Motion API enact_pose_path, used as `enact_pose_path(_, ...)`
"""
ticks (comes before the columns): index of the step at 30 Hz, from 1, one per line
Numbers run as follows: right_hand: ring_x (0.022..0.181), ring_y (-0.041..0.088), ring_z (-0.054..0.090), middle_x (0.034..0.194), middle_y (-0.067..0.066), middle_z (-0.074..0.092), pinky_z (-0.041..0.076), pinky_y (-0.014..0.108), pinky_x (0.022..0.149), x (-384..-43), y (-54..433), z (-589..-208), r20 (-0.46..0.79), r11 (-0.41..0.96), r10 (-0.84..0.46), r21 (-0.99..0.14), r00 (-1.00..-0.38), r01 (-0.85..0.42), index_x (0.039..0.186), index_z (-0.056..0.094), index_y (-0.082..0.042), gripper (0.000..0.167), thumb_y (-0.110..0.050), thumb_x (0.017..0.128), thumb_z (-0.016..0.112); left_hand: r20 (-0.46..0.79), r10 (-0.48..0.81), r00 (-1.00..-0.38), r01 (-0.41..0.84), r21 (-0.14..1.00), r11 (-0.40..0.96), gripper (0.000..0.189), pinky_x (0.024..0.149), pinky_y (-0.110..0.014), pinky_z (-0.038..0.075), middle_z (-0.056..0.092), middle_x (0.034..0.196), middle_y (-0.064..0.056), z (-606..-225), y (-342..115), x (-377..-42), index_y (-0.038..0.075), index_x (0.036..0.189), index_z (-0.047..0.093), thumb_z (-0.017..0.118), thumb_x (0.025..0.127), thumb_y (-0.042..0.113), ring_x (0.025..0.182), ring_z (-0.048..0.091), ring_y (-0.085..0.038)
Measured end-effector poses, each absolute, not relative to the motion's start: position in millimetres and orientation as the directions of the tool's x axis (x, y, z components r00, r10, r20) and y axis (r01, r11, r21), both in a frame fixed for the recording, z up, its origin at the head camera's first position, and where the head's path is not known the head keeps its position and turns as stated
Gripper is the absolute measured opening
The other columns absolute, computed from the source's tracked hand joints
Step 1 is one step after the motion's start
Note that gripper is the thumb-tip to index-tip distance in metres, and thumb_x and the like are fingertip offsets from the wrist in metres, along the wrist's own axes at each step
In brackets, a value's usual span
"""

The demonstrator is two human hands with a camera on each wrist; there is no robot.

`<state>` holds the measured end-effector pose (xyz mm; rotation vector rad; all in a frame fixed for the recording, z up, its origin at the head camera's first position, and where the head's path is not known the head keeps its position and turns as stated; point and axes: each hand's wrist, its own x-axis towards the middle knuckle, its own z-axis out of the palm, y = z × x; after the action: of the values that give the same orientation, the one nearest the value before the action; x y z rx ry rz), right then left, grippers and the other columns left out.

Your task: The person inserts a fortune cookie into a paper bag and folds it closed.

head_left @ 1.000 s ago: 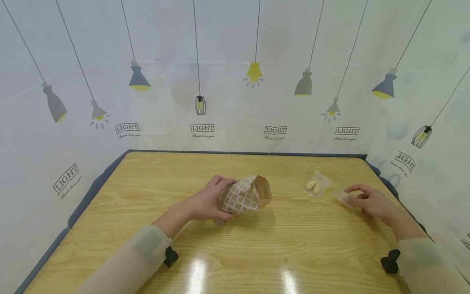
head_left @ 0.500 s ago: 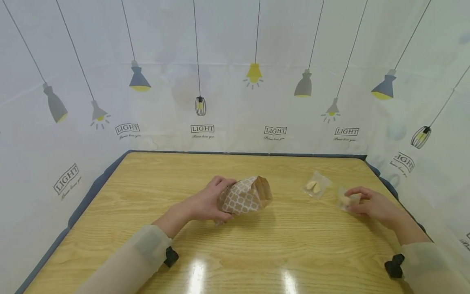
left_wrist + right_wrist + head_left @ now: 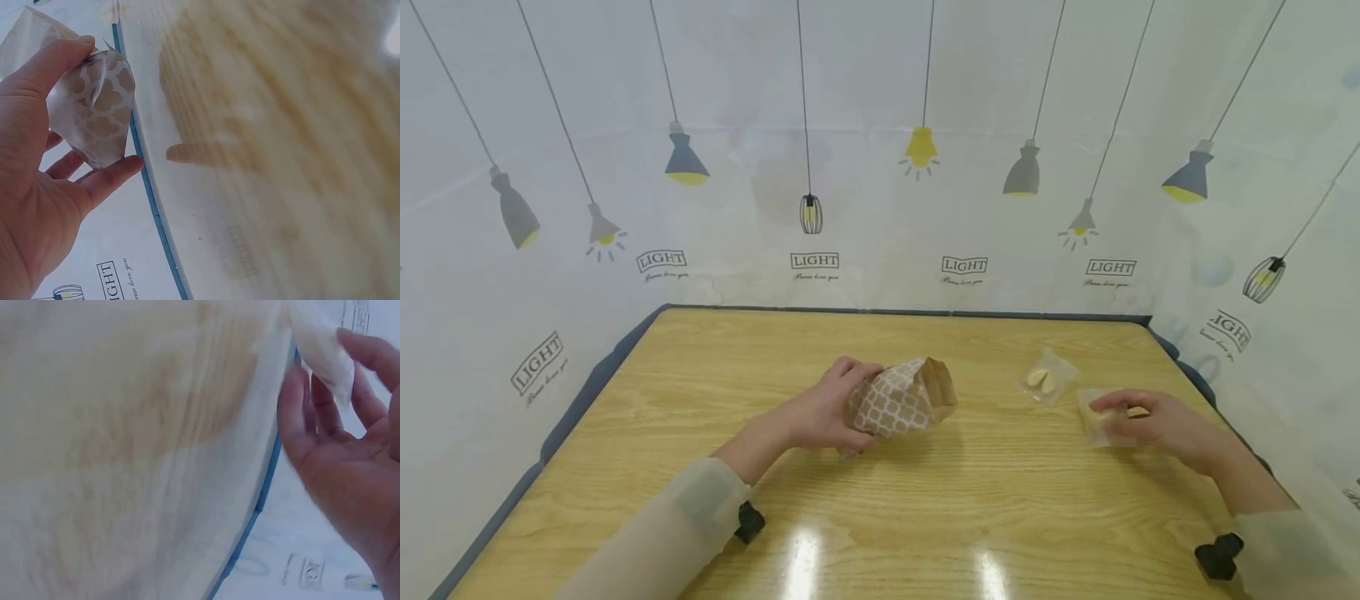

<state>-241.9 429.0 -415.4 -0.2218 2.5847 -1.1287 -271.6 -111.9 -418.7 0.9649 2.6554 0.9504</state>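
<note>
My left hand (image 3: 831, 408) grips a brown paper bag (image 3: 891, 404) with a white lattice pattern; the bag lies on its side, its open mouth facing right. In the left wrist view the thumb and fingers wrap the bag's lower end (image 3: 103, 112). At the right, my right hand (image 3: 1165, 425) pinches a clear plastic packet (image 3: 1097, 425), with something pale inside partly hidden by the fingers. The right wrist view shows this packet (image 3: 322, 347) between thumb and fingers. Just beyond it, a clear packet with a fortune cookie (image 3: 1042, 381) lies on the table.
Both hands are over a wooden table (image 3: 970, 517) with a dark blue edge (image 3: 895, 312) along the back and sides. White curtains printed with lamps (image 3: 880, 167) rise behind it. Black wrist devices (image 3: 1219, 557) sit at both sleeves.
My right hand has turned and shifted slightly, and the packet it pinches now shows more, further left. The left hand and paper bag stay where they were.
</note>
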Motion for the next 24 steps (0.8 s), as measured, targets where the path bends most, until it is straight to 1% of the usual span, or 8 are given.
enact_pose_path(5,0.119,0.008,0.064,0.152,0.026,0.055,0.064,0.032,0.091,-233.6,404.7,-409.9,-0.141,0.608,-0.320,-0.789,-0.937,-0.089,0.158,0.054,-0.009,0.056,-0.028,0.109,0.071,0.068,0.623,-0.779,0.530,0.604,0.595,0.107,0.121,-0.056,0.048,0.039,0.157,-0.016,-418.0,-111.8,-271.6,0.017,0.171,0.034,0.096,0.085,0.026,0.142,0.048,-0.032)
enact_pose_path(9,0.114,0.001,0.067,0.147,0.023,0.063,0.064,0.031,0.090,-230.4,380.8,-405.6,-0.080,0.562,-0.319,-0.818,-0.944,-0.121,0.160,0.051,-0.009,0.059,-0.026,0.108,0.073,0.072,0.624,-0.778,0.531,0.606,0.592,0.107,0.122,-0.056,0.047,0.039,0.157,-0.016,-418.6,-112.3,-271.9,0.016,0.171,0.034,0.096,0.085,0.027,0.142,0.047,-0.032)
enact_pose_path(11,0.109,0.006,0.071,0.144,0.020,0.066,0.066,0.035,0.086,-229.5,370.5,-404.3,-0.066,0.527,-0.320,-0.841,-0.945,-0.119,0.159,0.051,-0.008,0.058,-0.025,0.108,0.073,0.069,0.623,-0.779,0.527,0.610,0.592,0.107,0.122,-0.056,0.047,0.039,0.157,-0.015,-418.8,-112.4,-272.0,0.017,0.171,0.034,0.096,0.085,0.027,0.143,0.047,-0.032)
enact_pose_path(14,0.097,0.020,0.075,0.133,0.010,0.071,0.066,0.040,0.077,-227.6,356.9,-402.1,-0.054,0.489,-0.321,-0.865,-0.946,-0.116,0.158,0.052,-0.010,0.056,-0.024,0.108,0.073,0.066,0.621,-0.781,0.523,0.612,0.593,0.106,0.122,-0.056,0.047,0.039,0.158,-0.015,-419.4,-112.5,-271.9,0.018,0.171,0.034,0.096,0.085,0.028,0.143,0.047,-0.031)
enact_pose_path(16,0.091,0.026,0.075,0.128,0.009,0.072,0.066,0.042,0.072,-225.6,348.2,-400.4,-0.039,0.465,-0.321,-0.877,-0.946,-0.122,0.156,0.053,-0.010,0.055,-0.023,0.107,0.074,0.063,0.620,-0.782,0.519,0.615,0.593,0.106,0.122,-0.056,0.047,0.039,0.158,-0.015,-419.3,-112.7,-271.5,0.018,0.171,0.034,0.096,0.085,0.028,0.144,0.047,-0.031)
enact_pose_path(18,0.088,0.026,0.075,0.126,0.011,0.072,0.065,0.042,0.070,-223.8,340.1,-398.0,-0.018,0.454,-0.323,-0.880,-0.946,-0.139,0.153,0.055,-0.009,0.054,-0.022,0.105,0.076,0.060,0.618,-0.784,0.515,0.618,0.594,0.106,0.123,-0.056,0.047,0.039,0.158,-0.014,-419.1,-112.9,-271.0,0.018,0.171,0.034,0.096,0.085,0.028,0.144,0.047,-0.031)
enact_pose_path(20,0.090,0.020,0.075,0.127,0.015,0.071,0.066,0.041,0.072,-222.7,333.1,-396.1,0.001,0.451,-0.324,-0.879,-0.946,-0.155,0.151,0.057,-0.008,0.052,-0.021,0.105,0.077,0.058,0.617,-0.784,0.512,0.622,0.592,0.106,0.123,-0.056,0.047,0.039,0.158,-0.014,-418.5,-113.0,-270.4,0.018,0.171,0.034,0.096,0.085,0.027,0.144,0.047,-0.032)
enact_pose_path(24,0.096,0.017,0.077,0.134,0.017,0.071,0.067,0.042,0.080,-220.4,320.5,-389.4,0.016,0.441,-0.346,-0.880,-0.938,-0.178,0.154,0.059,-0.006,0.053,-0.022,0.106,0.075,0.062,0.622,-0.781,0.519,0.617,0.591,0.106,0.122,-0.057,0.047,0.039,0.158,-0.015,-417.6,-112.6,-270.0,0.018,0.171,0.034,0.096,0.085,0.027,0.144,0.047,-0.032)
